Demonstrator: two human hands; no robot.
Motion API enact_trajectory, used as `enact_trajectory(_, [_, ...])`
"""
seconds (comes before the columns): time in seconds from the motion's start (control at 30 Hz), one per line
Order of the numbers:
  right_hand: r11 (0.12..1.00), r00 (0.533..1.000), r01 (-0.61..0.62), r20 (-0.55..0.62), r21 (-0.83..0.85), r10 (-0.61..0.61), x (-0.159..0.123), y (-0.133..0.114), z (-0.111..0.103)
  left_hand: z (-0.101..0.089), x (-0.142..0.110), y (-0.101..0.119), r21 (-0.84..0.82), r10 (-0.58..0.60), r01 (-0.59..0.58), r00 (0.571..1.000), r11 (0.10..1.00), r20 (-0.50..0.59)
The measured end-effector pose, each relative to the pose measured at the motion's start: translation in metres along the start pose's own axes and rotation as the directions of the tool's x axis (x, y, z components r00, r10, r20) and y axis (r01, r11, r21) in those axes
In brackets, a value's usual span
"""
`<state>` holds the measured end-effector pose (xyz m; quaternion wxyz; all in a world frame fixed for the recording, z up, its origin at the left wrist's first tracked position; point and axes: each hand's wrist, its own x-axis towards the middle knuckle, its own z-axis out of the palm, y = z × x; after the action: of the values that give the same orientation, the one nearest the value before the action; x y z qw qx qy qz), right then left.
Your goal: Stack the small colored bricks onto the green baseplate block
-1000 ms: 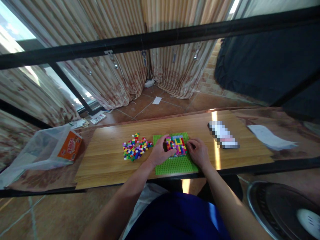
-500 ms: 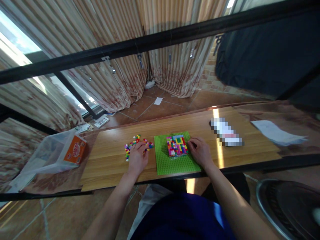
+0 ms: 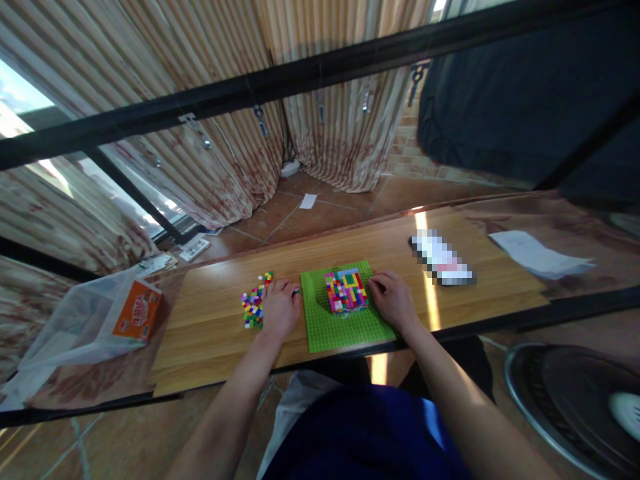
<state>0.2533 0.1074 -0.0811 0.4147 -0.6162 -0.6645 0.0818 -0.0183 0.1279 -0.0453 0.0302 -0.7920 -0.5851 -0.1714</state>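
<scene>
My left hand [image 3: 281,308] lies over the right side of a pile of small coloured toy bricks [image 3: 253,308]. Its fingers are bent down among the bricks and drawn together; whether a brick is between them is hidden. A green studded baseplate [image 3: 320,333] carries a multicoloured block of bricks [image 3: 346,291], built up in layers, with a yellow outline on top. Beside the block, at the plate's right edge, rests my right hand [image 3: 393,300]. Its fingers are curled in, thumb near the index finger, and anything in them is too small to make out.
A wooden board [image 3: 215,347] bears everything. A blurred-out flat object [image 3: 443,259] lies at its right, with paper [image 3: 540,253] beyond. A clear plastic bin [image 3: 83,320] with an orange label stands left. A black rail [image 3: 240,90] crosses in front of the curtains.
My left hand has left the block on the baseplate and moved left onto the brick pile, then slightly right within it. My right hand stays beside the block. The view has shifted a little.
</scene>
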Motion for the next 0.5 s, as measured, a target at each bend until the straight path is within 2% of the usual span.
enact_trajectory(0.23, [1.000, 1.000, 0.015, 0.006, 0.001, -0.015, 0.000, 0.002, 0.001, 0.001, 0.001, -0.005, -0.078, -0.043, 0.042, 0.999, 0.996, -0.013])
enact_trajectory(0.5, [1.000, 1.000, 0.026, -0.010, 0.000, -0.026, 0.001, 0.002, 0.003, 0.005, 0.003, -0.014, -0.195, 0.000, -0.013, 0.998, 0.981, -0.064])
